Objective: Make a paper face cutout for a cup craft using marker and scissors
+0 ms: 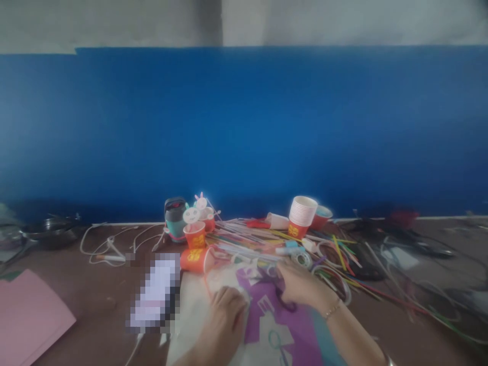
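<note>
R hand [299, 284] is reaching in over the purple sheet [257, 300], fingers bending down at dark scissors [287, 305]; can't tell if they're gripping or just touching. L hand [226, 307] is resting w/ curled fingers on the pale sheet [190, 300], just L of the purple; its fingertips are hiding underneath, so can't tell if it's holding anything.

Scissors are lying over the upper part of the purple sheet, in front of the person. Long axis seems to be running approx. diagonally: handle loop is showing near & R, by the R hand, other end is pointing far & L. Tip is blurring into white scraps, so exact end & whether blades are opening = unclear. R hand is covering part of the handle.

Purple sheet is running away from the person, near edge getting cut off at the bottom of view; pale cut-outs [272, 328] are lying on it, w/ a teal loop [274, 338] on top, too blurry to ID.

Beyond: tipped red cup [194, 260] is lying w/ its mouth facing R; cup stack [303, 213] is standing upright by the wall [244, 127]. Phone-like item [156, 292] is showing only as pixel blocks.
</note>
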`<state>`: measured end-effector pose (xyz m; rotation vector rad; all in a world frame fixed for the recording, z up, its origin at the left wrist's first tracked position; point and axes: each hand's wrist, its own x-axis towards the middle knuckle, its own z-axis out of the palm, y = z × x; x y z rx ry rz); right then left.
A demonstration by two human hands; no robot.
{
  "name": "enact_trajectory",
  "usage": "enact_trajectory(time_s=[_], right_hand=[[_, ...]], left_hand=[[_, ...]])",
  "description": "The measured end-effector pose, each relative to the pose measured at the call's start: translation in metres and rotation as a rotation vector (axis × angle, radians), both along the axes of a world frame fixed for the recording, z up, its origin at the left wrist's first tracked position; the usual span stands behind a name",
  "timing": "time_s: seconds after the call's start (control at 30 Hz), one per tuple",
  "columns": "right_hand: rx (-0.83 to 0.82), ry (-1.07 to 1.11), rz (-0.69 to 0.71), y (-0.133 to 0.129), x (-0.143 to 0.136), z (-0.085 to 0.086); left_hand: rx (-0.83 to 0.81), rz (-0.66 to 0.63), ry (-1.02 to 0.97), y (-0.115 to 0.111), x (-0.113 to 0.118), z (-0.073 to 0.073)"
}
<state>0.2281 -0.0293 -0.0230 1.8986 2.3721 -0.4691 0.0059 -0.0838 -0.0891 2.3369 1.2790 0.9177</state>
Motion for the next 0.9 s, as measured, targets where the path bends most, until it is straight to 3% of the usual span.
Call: enact_trajectory(time_s=[0.1,0.27,0.4,0.5,0.73,0.9], right_hand=[[-0.059,0.065,-0.009,0.004,0.007,-0.005],[0.077,0.049,0.016,0.001,0.006,-0.005],[0.295,-0.004,-0.076,-0.004,-0.016,0.011],[0.382,0.133,0.005,0.000,-0.040,0.017],[0.417,0.259,0.348,0.023,-0.092,0.000],[0.386,0.132,0.266,0.038,-0.108,-0.017]], left_hand=[[0.005,-0.075,0.062,-0.004,0.001,0.008],[0.026,-0.111,0.112,-0.003,0.000,0.011],[0.081,-0.142,0.153,-0.002,-0.003,0.005],[0.106,-0.151,0.173,-0.001,-0.004,0.002],[0.224,0.015,0.094,0.001,-0.006,-0.016],[0.209,0.172,0.025,0.007,-0.009,-0.023]])
